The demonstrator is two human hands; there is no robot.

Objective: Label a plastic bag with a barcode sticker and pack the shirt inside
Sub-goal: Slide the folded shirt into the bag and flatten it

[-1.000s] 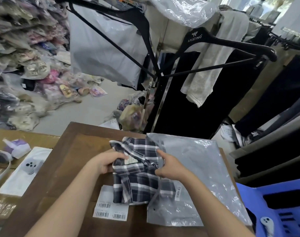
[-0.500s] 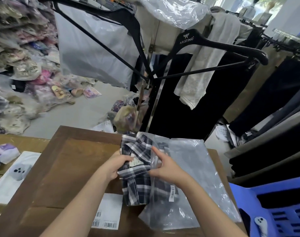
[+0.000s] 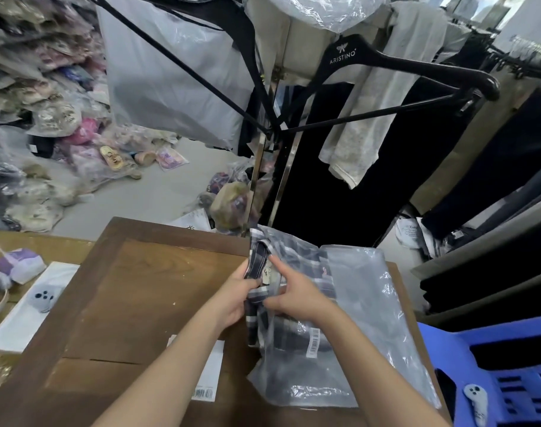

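A folded navy-and-white plaid shirt [image 3: 293, 260] lies mostly inside a clear plastic bag [image 3: 367, 306] on the brown wooden table [image 3: 146, 291]. Only its left edge and collar stick out of the bag's mouth. A barcode sticker [image 3: 313, 343] sits on the bag's front. My left hand [image 3: 235, 295] pinches the shirt's exposed left edge. My right hand [image 3: 293, 298] grips the bag's opening over the shirt, with the forefinger stretched towards the collar.
A white sheet of barcode labels [image 3: 209, 375] lies under my left forearm. Black hangers [image 3: 401, 61] and hanging clothes crowd the space behind the table. A blue plastic crate [image 3: 515, 374] stands at the right. Bagged goods [image 3: 56, 118] pile up at the far left.
The shirt has slid to the right, deeper into the bag, and both hands went with it. The bag's mouth now covers most of the plaid fabric.
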